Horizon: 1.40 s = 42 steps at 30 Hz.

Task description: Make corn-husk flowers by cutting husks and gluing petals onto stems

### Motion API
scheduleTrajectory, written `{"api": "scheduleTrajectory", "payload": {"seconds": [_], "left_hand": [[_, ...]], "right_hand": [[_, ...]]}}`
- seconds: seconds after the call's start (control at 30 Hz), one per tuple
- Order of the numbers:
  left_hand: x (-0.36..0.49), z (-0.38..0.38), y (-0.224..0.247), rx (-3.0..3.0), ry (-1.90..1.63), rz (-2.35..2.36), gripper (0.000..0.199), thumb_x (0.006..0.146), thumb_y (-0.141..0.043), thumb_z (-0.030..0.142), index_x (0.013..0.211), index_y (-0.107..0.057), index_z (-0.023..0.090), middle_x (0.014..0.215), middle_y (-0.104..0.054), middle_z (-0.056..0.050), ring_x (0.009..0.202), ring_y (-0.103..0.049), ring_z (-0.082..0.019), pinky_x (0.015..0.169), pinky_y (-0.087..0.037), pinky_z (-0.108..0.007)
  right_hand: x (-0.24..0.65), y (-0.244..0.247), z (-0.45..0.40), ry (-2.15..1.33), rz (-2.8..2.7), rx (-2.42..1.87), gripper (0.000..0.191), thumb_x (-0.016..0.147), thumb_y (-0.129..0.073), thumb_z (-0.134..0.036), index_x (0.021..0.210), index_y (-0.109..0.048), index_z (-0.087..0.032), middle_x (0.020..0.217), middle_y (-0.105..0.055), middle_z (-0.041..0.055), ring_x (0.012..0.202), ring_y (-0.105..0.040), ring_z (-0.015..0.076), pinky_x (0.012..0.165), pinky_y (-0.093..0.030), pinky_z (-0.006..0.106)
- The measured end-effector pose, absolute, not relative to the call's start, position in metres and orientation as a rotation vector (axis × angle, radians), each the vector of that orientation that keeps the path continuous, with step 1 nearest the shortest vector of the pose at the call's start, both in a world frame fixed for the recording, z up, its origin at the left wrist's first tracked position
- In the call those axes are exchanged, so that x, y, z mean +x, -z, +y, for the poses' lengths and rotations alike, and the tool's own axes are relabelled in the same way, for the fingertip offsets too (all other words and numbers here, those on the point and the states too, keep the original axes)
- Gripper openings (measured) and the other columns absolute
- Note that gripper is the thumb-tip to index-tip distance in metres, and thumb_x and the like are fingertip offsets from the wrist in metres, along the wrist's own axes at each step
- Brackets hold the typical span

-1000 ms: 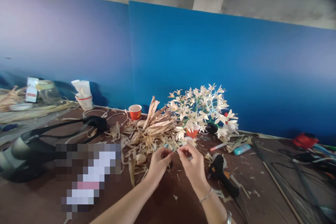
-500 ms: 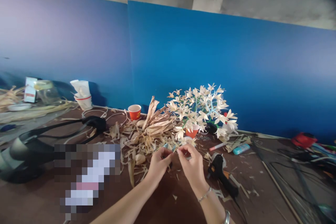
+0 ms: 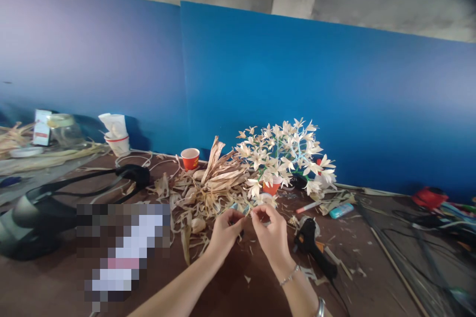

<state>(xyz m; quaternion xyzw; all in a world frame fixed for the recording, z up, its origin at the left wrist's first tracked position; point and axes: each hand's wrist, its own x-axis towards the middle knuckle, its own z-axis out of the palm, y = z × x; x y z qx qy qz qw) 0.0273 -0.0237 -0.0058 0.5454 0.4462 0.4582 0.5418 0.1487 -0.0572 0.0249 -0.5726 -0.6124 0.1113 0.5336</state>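
Note:
Near the middle of the brown table, my left hand is closed, thumb and fingers pinched on something too small to make out. Just to its right, my right hand makes a similar pinch, and what it holds is also too small to name. The fingertips of the two hands face each other with a narrow gap between. Beyond them stands a bunch of pale husk flowers in a red cup. Dry corn husks and scraps lie behind and left of my left hand.
A black glue gun with a cord lies right of my right hand. Farther right are a turquoise packet and a marker. An orange cup stands at the back; a black strapped device lies left.

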Motion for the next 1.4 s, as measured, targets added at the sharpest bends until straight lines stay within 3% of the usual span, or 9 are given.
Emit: {"api": "scheduleTrajectory", "payload": {"seconds": [0.5, 0.77, 0.87, 0.97, 1.1, 1.27, 1.4], "left_hand": [[0.028, -0.025, 0.005, 1.303, -1.095, 1.063, 0.023, 0.067, -0.063, 0.037, 0.067, -0.058, 0.014, 0.052, -0.056, 0.002, 0.044, -0.048, -0.01, 0.044, -0.036, -0.02], [0.028, -0.027, -0.003, 1.28, -1.119, 1.041, 0.026, 0.065, -0.063, 0.04, 0.065, -0.059, 0.014, 0.052, -0.053, 0.003, 0.045, -0.044, -0.009, 0.045, -0.032, -0.02], [0.028, -0.029, -0.005, 1.265, -1.121, 1.075, 0.024, 0.066, -0.062, 0.038, 0.064, -0.059, 0.014, 0.05, -0.05, 0.004, 0.046, -0.041, -0.009, 0.046, -0.03, -0.02], [0.029, -0.03, -0.006, 1.262, -1.117, 1.087, 0.022, 0.067, -0.061, 0.037, 0.066, -0.06, 0.015, 0.05, -0.05, 0.004, 0.047, -0.042, -0.009, 0.047, -0.031, -0.02], [0.029, -0.031, -0.004, 1.281, -1.153, 1.061, 0.023, 0.067, -0.061, 0.037, 0.065, -0.061, 0.014, 0.055, -0.051, 0.002, 0.052, -0.044, -0.01, 0.049, -0.032, -0.02], [0.03, -0.03, -0.003, 1.307, -1.133, 1.071, 0.023, 0.067, -0.061, 0.037, 0.064, -0.061, 0.014, 0.052, -0.05, 0.003, 0.05, -0.043, -0.01, 0.048, -0.031, -0.021], [0.029, -0.029, -0.003, 1.314, -1.151, 1.057, 0.025, 0.067, -0.061, 0.038, 0.064, -0.061, 0.014, 0.054, -0.052, 0.002, 0.051, -0.044, -0.01, 0.049, -0.032, -0.02]], "right_hand": [[0.149, -0.023, -0.057, -0.233, -1.469, -1.381, 0.01, 0.078, -0.051, -0.019, 0.071, -0.057, -0.019, 0.07, -0.062, 0.0015, 0.064, -0.058, 0.0148, 0.063, -0.046, 0.024], [0.16, -0.04, -0.061, -0.042, -1.561, -1.428, 0.012, 0.078, -0.051, -0.027, 0.085, -0.056, -0.018, 0.083, -0.062, 0.0056, 0.072, -0.058, 0.016, 0.067, -0.045, 0.026], [0.187, -0.057, -0.067, 0.076, -1.55, -1.626, 0.015, 0.079, -0.047, -0.029, 0.084, -0.056, -0.018, 0.081, -0.063, 0.0061, 0.071, -0.059, 0.017, 0.065, -0.044, 0.026], [0.219, -0.064, -0.082, 0.051, -1.614, -2.109, 0.013, 0.076, -0.046, -0.027, 0.076, -0.058, -0.021, 0.075, -0.065, 0.0054, 0.071, -0.06, 0.0207, 0.061, -0.042, 0.029], [0.244, -0.053, -0.105, 0.001, -1.524, -2.667, 0.024, 0.07, -0.052, -0.027, 0.09, -0.055, -0.014, 0.094, -0.062, 0.0159, 0.092, -0.058, 0.0314, 0.069, -0.042, 0.035], [0.243, -0.031, -0.114, -0.012, -1.504, -2.784, 0.034, 0.068, -0.051, -0.02, 0.101, -0.049, -0.011, 0.099, -0.059, 0.0179, 0.098, -0.057, 0.0319, 0.074, -0.043, 0.036], [0.246, -0.025, -0.113, -0.038, -1.51, -2.782, 0.028, 0.071, -0.049, -0.02, 0.097, -0.051, -0.011, 0.097, -0.059, 0.0182, 0.096, -0.057, 0.0338, 0.074, -0.043, 0.04]]}}
